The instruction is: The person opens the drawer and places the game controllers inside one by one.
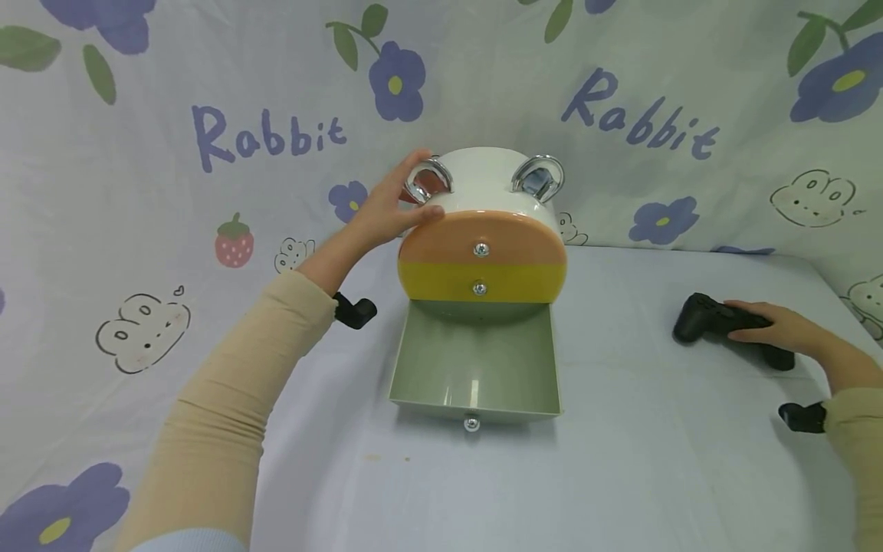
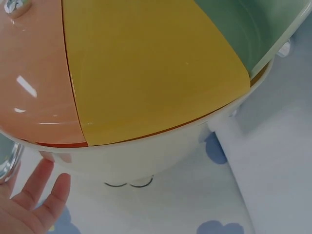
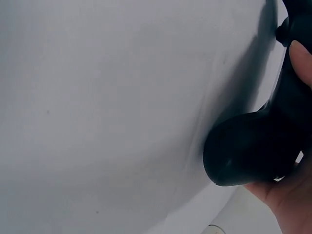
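A small white drawer box (image 1: pixel 483 180) with chrome ring ears stands upright. Its orange drawer (image 1: pixel 441 238) and yellow drawer (image 1: pixel 441 280) are closed; the green bottom drawer (image 1: pixel 476 353) is pulled out, with nothing inside. My left hand (image 1: pixel 386 211) holds the box at its left ear (image 1: pixel 429 180), thumb at the front; in the left wrist view, other fingers (image 2: pixel 58 195) lie along its side. Far to the right, my right hand (image 1: pixel 776 330) grips a black game controller (image 1: pixel 704 316) from above, at the table. One rounded controller grip (image 3: pixel 239 151) shows in the right wrist view.
The box and controller are on a white cloth-covered table (image 1: pixel 621 460). A patterned cloth (image 1: pixel 276 61) with flowers and rabbits hangs behind. Black wrist-worn pieces stick out by the left sleeve (image 1: pixel 241 391) and right sleeve (image 1: pixel 855 429). The pulled-out drawer's chrome knob (image 1: pixel 472 424) faces me.
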The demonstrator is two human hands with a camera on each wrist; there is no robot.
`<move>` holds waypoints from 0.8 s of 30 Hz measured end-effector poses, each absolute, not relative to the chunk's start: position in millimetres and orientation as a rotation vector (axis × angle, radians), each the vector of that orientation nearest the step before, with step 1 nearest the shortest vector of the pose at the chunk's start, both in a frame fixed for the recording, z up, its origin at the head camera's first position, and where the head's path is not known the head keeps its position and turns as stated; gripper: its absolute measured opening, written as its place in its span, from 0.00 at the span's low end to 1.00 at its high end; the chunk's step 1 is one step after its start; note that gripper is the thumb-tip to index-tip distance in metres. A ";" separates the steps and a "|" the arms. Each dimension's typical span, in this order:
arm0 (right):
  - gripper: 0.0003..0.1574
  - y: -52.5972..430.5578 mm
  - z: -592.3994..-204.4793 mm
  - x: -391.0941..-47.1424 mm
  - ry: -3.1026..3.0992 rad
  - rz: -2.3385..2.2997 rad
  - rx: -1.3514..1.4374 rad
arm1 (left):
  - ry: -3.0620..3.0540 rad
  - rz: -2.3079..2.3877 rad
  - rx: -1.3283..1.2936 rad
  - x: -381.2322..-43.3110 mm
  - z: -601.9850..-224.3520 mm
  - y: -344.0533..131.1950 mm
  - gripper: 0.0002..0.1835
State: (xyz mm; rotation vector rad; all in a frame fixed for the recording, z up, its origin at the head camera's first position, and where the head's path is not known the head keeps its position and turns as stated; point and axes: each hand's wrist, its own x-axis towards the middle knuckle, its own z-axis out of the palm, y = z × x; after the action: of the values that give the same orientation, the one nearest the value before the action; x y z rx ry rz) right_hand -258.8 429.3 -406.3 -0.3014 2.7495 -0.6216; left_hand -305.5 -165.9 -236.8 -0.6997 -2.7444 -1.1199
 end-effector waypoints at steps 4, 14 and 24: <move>0.48 422.8 -405.1 -255.8 2.757 -0.601 -0.272 | -2.738 -1.122 -0.712 -305.2 -236.5 -165.6 0.46; 0.47 399.2 -404.0 -249.0 2.783 -0.554 -0.269 | -2.754 -1.116 -0.690 -303.7 -235.3 -165.5 0.46; 0.49 385.8 -399.2 -240.9 2.812 -0.520 -0.230 | -2.755 -1.112 -0.698 -303.4 -235.3 -165.5 0.46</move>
State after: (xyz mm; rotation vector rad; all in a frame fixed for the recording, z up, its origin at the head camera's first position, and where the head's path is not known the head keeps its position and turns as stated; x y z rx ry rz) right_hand -240.9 385.8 -399.2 -0.2302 2.8121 -0.5200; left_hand -303.4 -165.5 -235.3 -0.6984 -2.7552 -1.1117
